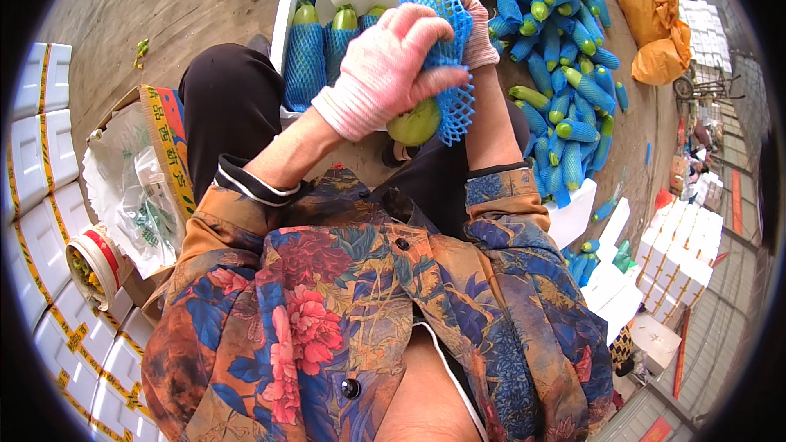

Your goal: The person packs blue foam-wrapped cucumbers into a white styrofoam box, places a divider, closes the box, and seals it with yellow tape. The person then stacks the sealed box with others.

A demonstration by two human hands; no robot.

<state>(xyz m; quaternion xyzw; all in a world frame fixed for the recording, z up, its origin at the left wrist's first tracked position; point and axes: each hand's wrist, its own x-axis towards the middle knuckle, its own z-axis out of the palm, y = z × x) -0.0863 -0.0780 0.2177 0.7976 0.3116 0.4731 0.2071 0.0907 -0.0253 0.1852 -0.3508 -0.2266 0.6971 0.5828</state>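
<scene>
A pale green squash (415, 122) in a blue foam net sleeve (451, 43) is between my two hands, above the near edge of a white foam box (288, 24). My left hand (396, 64), in a pinkish knit glove, lies over the sleeve with its fingers curled and thumb stretched across it. Behind the sleeve, my right hand (479, 27), gloved too, grips its far side near the upper end. Inside the box, netted squashes (305, 64) stand side by side; my hands and the held squash hide the box's right part.
On the right lies a big heap of netted squashes (556, 61), with an orange sack (648, 12) beyond it. Taped white foam boxes (46, 153) are stacked at the left. Nearer me are a carton (166, 147) holding plastic bags and a bucket (98, 267) of scraps.
</scene>
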